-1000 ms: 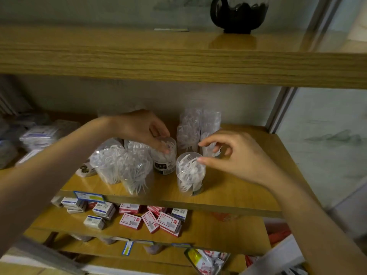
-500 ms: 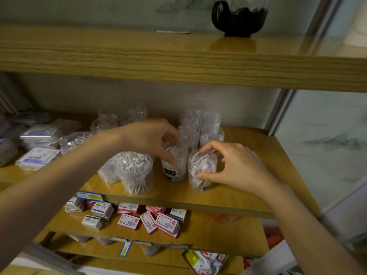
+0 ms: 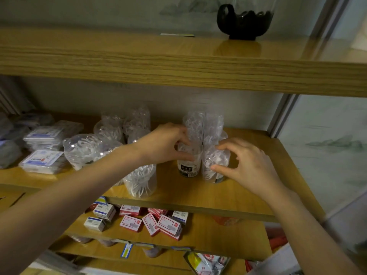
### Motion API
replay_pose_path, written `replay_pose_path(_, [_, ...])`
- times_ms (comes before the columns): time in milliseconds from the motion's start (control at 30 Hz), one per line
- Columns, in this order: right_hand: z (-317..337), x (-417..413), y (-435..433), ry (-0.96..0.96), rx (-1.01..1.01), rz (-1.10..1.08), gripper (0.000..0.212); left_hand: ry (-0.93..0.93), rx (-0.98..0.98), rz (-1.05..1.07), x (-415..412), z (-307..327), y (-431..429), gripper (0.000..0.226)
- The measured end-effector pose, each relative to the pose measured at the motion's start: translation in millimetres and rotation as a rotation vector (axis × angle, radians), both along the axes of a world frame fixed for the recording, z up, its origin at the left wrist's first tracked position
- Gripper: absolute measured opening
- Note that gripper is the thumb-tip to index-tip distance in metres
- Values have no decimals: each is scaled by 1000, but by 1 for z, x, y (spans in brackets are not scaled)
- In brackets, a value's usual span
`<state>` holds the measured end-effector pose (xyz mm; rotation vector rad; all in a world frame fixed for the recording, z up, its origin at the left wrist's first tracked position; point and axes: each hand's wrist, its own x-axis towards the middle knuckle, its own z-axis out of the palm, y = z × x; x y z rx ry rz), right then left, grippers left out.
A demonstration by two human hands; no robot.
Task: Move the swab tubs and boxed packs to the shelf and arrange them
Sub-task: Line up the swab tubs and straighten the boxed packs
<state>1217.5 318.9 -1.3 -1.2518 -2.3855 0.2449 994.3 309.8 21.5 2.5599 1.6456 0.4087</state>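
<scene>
On the middle wooden shelf [image 3: 248,197], my left hand [image 3: 164,143] grips the top of a clear swab tub with a black label [image 3: 188,165]. Right beside it, my right hand [image 3: 244,161] pinches the rim of a second clear swab tub [image 3: 212,165]. Both tubs stand upright, touching, in front of stacked clear tubs [image 3: 204,126]. Another swab tub [image 3: 141,179] stands near the shelf's front edge under my left forearm. More clear tubs [image 3: 87,149] cluster to the left. Flat wrapped packs [image 3: 42,161] lie at the far left.
Small red and blue boxes [image 3: 151,223] lie scattered on the shelf below. A black bowl [image 3: 242,20] sits on the top shelf. A metal frame post [image 3: 282,114] and a pale wall panel bound the right side. The upper shelf board overhangs the tubs.
Both hands have pushed their two tubs back and to the right, up against the stacked tubs. The camera has tipped slightly, showing more of the left packs.
</scene>
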Motion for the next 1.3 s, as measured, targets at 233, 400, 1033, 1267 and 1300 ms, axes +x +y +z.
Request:
replay_pose_path(233, [2,-12,-3,-96,125,-9,54,82,105,-18,-16,1,-13,56])
replay_pose_path(400, [17,-42,-1,-20,119,87,36,-49,178,73,-79,18,-14,58])
replay_pose_path(1033, [33,-239,107,4,-213,169,40,-384,-132,447,-214,19,48,38])
replay_pose_path(1267, [19,-259,117,87,-211,73,37,-415,-171,371,-227,10,62,43])
replay_pose_path(1300, [19,-258,117,94,-203,68,37,-436,-165,370,-230,8,64,43])
